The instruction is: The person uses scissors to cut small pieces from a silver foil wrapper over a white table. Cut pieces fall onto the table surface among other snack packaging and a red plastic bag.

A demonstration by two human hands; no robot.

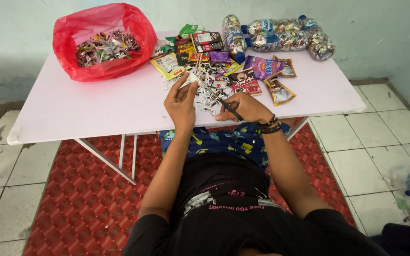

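My left hand [180, 100] is raised over the white table [96, 104], pinching a small piece of wrapper [190, 77] between thumb and fingers. My right hand [244, 107] grips black-handled scissors [218, 98], whose blades point up-left towards that piece. Under and beyond both hands lies a heap of cut wrapper shreds [209, 83]. Dark bracelets circle my right wrist.
A red plastic bag [103, 40] holding shredded wrappers sits at the table's far left. Flat snack and sachet wrappers [243, 71] lie behind the heap. Several plastic bottles stuffed with shreds [276, 35] lie at the far right. A red patterned mat [81, 199] covers the tiled floor.
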